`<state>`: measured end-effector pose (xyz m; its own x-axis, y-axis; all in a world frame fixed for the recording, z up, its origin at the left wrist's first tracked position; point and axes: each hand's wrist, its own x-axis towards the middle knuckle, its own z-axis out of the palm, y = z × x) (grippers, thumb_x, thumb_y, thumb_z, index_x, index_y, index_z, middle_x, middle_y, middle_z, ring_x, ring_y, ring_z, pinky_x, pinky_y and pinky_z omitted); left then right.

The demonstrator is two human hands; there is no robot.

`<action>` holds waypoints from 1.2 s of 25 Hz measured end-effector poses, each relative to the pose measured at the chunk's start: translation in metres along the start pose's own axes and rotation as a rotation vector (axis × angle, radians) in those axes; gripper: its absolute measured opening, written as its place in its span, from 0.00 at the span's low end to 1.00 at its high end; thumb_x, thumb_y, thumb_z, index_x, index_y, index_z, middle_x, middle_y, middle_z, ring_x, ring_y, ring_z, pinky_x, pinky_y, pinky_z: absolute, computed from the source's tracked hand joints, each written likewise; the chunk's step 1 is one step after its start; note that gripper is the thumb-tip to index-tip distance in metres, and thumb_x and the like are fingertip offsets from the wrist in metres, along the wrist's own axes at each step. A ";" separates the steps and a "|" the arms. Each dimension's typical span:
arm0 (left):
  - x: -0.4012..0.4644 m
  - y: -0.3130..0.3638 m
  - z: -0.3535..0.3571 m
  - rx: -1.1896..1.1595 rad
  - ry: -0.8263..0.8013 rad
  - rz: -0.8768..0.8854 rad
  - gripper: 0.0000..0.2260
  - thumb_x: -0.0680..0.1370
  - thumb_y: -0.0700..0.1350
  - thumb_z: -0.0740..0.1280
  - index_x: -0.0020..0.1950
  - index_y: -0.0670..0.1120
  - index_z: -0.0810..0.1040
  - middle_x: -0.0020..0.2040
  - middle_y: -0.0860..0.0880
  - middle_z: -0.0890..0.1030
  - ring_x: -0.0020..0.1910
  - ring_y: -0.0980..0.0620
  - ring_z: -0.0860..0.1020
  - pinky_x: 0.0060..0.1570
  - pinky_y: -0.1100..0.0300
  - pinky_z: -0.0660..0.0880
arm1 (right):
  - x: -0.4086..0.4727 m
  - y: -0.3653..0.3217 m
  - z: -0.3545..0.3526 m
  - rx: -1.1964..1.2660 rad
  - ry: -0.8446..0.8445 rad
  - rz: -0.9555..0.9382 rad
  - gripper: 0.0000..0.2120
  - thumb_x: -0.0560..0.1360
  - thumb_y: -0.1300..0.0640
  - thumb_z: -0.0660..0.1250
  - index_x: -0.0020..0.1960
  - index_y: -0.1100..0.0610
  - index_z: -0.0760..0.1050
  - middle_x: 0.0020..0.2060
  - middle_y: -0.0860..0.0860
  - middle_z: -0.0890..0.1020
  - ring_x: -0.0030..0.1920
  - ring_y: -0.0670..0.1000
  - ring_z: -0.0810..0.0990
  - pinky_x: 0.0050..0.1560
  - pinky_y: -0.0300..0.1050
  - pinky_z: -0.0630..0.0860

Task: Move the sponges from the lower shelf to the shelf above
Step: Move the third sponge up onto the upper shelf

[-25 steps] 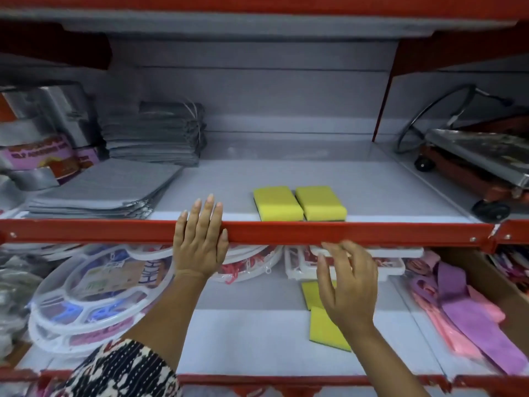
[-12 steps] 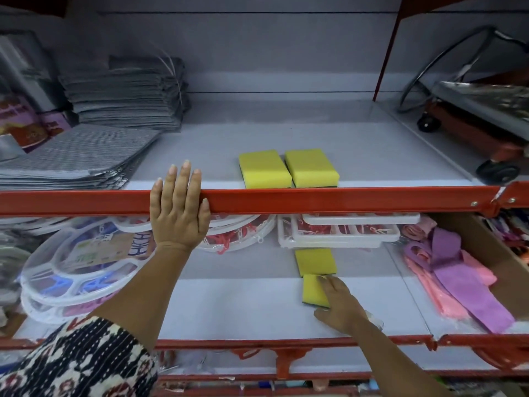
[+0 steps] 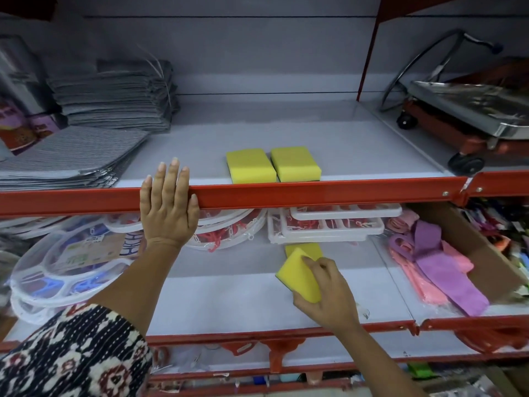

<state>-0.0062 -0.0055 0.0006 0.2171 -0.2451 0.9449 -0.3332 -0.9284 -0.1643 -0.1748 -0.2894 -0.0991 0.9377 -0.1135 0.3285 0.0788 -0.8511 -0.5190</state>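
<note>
Two yellow sponges (image 3: 250, 165) (image 3: 295, 163) lie side by side at the front of the upper shelf (image 3: 315, 193). My right hand (image 3: 329, 293) grips a third yellow sponge (image 3: 297, 275), tilted and lifted just off the lower shelf (image 3: 229, 299). Behind it another yellow sponge (image 3: 310, 249) lies flat on the lower shelf, partly hidden. My left hand (image 3: 167, 207) rests flat against the red front rail of the upper shelf, fingers over its edge, holding nothing.
Grey folded cloths (image 3: 111, 96) and flat grey mats (image 3: 68, 156) fill the upper shelf's left. A metal trolley (image 3: 469, 110) stands at the upper right. On the lower shelf are round plastic hangers (image 3: 65, 265), white trays (image 3: 326, 227) and pink and purple cloths (image 3: 438, 270).
My right hand went down from the rail to the lower shelf, closed on the near sponge and raised it, tilted. My left hand stayed on the rail.
</note>
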 end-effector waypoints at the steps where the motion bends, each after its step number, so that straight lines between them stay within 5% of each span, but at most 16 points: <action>1: 0.000 0.001 -0.001 -0.008 -0.003 -0.005 0.22 0.82 0.48 0.50 0.75 0.42 0.61 0.73 0.42 0.65 0.75 0.46 0.57 0.74 0.49 0.52 | 0.001 -0.010 -0.009 -0.009 0.097 -0.072 0.34 0.65 0.42 0.70 0.68 0.51 0.69 0.58 0.55 0.74 0.51 0.56 0.78 0.42 0.49 0.79; 7: 0.000 0.002 -0.002 -0.023 -0.017 -0.019 0.22 0.82 0.48 0.51 0.74 0.41 0.62 0.72 0.41 0.66 0.74 0.43 0.60 0.73 0.48 0.54 | 0.050 -0.077 -0.093 0.045 0.579 -0.344 0.30 0.68 0.46 0.70 0.68 0.53 0.69 0.60 0.61 0.74 0.60 0.59 0.74 0.56 0.54 0.76; 11: 0.003 0.002 -0.001 -0.002 -0.012 -0.013 0.22 0.82 0.48 0.51 0.73 0.40 0.64 0.71 0.40 0.68 0.72 0.42 0.62 0.73 0.47 0.55 | 0.109 -0.099 -0.148 -0.015 0.800 -0.283 0.27 0.71 0.48 0.70 0.67 0.56 0.71 0.63 0.62 0.73 0.62 0.60 0.74 0.59 0.53 0.74; 14: 0.003 0.002 0.000 0.021 0.000 -0.004 0.22 0.81 0.48 0.52 0.72 0.40 0.65 0.70 0.39 0.69 0.71 0.41 0.63 0.72 0.47 0.56 | 0.153 -0.095 -0.171 -0.124 0.721 -0.024 0.27 0.72 0.45 0.66 0.68 0.54 0.70 0.65 0.61 0.70 0.58 0.63 0.76 0.54 0.56 0.75; 17: 0.003 0.002 0.001 0.034 0.007 0.005 0.22 0.81 0.47 0.52 0.72 0.40 0.65 0.70 0.40 0.69 0.71 0.41 0.63 0.72 0.46 0.56 | 0.183 -0.080 -0.174 -0.298 0.365 0.254 0.26 0.73 0.43 0.64 0.67 0.52 0.69 0.66 0.60 0.68 0.55 0.66 0.77 0.54 0.55 0.73; 21: 0.002 0.000 0.003 0.045 0.013 0.008 0.22 0.81 0.48 0.52 0.72 0.40 0.65 0.70 0.40 0.69 0.71 0.42 0.64 0.71 0.46 0.57 | 0.185 -0.070 -0.158 -0.404 0.101 0.354 0.23 0.75 0.39 0.57 0.62 0.52 0.74 0.61 0.57 0.71 0.55 0.63 0.77 0.54 0.52 0.70; 26: 0.002 0.000 0.004 0.057 0.030 0.014 0.22 0.81 0.48 0.52 0.72 0.40 0.66 0.71 0.41 0.68 0.71 0.42 0.64 0.71 0.46 0.58 | 0.172 -0.076 -0.156 -0.401 0.194 0.290 0.21 0.78 0.43 0.53 0.61 0.53 0.77 0.60 0.58 0.74 0.56 0.63 0.75 0.54 0.53 0.69; 30: 0.002 0.000 0.004 0.054 0.026 0.001 0.22 0.81 0.48 0.52 0.72 0.40 0.65 0.71 0.41 0.67 0.72 0.42 0.63 0.72 0.47 0.56 | 0.129 -0.086 -0.129 -0.322 0.704 -0.046 0.12 0.78 0.50 0.60 0.55 0.56 0.77 0.52 0.55 0.79 0.50 0.57 0.76 0.47 0.51 0.69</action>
<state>-0.0020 -0.0073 0.0009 0.1930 -0.2391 0.9516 -0.2832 -0.9421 -0.1793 -0.1040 -0.2971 0.0894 0.4915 -0.2814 0.8242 -0.0904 -0.9577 -0.2731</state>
